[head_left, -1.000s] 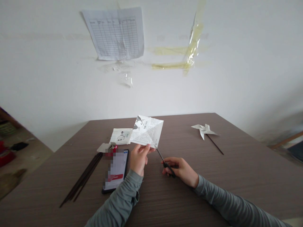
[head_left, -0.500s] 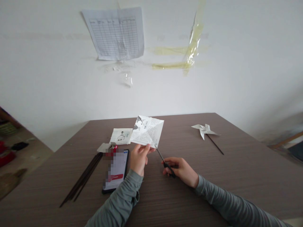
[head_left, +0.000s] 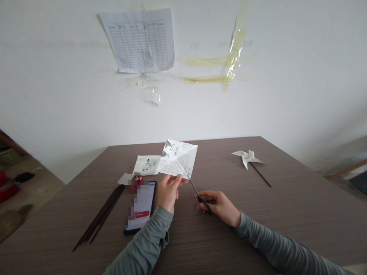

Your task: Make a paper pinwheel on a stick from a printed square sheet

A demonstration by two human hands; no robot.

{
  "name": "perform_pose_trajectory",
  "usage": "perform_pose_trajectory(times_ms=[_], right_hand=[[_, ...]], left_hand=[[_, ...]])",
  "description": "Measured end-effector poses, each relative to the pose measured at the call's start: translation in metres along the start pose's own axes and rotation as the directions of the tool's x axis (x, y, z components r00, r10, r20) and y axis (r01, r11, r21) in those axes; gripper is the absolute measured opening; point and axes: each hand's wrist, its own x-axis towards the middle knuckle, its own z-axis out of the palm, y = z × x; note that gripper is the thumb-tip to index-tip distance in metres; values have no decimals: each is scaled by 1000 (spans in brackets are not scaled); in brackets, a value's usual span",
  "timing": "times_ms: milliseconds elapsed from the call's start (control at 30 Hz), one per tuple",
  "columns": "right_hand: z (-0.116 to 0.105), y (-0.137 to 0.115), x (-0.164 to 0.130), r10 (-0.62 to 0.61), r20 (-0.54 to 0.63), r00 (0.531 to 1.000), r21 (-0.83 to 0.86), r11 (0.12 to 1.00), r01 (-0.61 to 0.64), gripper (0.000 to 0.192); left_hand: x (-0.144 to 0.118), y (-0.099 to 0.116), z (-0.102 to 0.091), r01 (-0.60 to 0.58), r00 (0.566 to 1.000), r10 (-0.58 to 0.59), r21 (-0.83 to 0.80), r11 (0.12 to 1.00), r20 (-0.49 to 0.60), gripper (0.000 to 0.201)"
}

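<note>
Printed paper, a creased square (head_left: pixel 178 158), is pinched at its lower edge by the left hand (head_left: pixel 168 191) and held up above the brown bench (head_left: pixel 286 206). The right hand (head_left: pixel 218 206) grips dark scissors (head_left: pixel 197 193), blade tips at the paper's lower corner. A phone (head_left: pixel 141 206) lies beside the left wrist; a paper pinwheel (head_left: pixel 248 157) lies well apart.

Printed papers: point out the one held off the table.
The creased square sheet, pinched by the left hand at the scissors tips. The smaller sheet lies flat; the chart hangs on the wall.
</note>
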Motion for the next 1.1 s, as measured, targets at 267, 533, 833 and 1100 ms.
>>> perform_pose_trajectory(times_ms=[267, 533, 833, 1100], right_hand=[[-1, -1, 0, -14, 1, 1000, -22, 1000, 15, 75], [-1, 1, 0, -25, -12, 1000, -21, 999, 24, 79], [0, -5, -1, -14, -20, 1000, -6, 1000, 13, 78], [2, -11, -5, -6, -27, 1000, 22, 1000, 7, 71]], left_hand=[[-1, 3, 1, 7, 1000, -6, 43, 999, -11, 44], [1, 2, -1, -2, 1000, 2, 22, 1000, 7, 45], [1, -1, -2, -4, 999, 3, 27, 1000, 32, 46], [1, -2, -3, 8, 999, -9, 28, 1000, 39, 46]])
